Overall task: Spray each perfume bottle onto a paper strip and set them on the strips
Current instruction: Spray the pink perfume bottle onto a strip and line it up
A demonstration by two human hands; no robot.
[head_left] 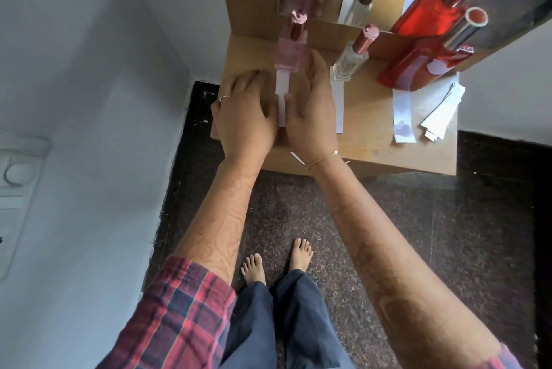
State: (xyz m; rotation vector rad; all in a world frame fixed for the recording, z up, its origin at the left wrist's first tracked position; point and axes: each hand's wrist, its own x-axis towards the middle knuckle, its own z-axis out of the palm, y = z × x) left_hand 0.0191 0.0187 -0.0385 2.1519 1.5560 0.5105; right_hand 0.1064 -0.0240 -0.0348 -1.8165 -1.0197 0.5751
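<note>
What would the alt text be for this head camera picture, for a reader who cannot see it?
Seen from above, a person's left hand and right hand rest flat on a wooden shelf, either side of a paper strip under a pink perfume bottle. A clear bottle and a red bottle stand on strips to the right.

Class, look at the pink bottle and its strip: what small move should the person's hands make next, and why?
Probably draw both hands away. The pink bottle already stands on its paper strip, like the clear bottle and red bottle on theirs. The left hand and right hand lie flat beside that strip, seemingly straightening it.
</note>
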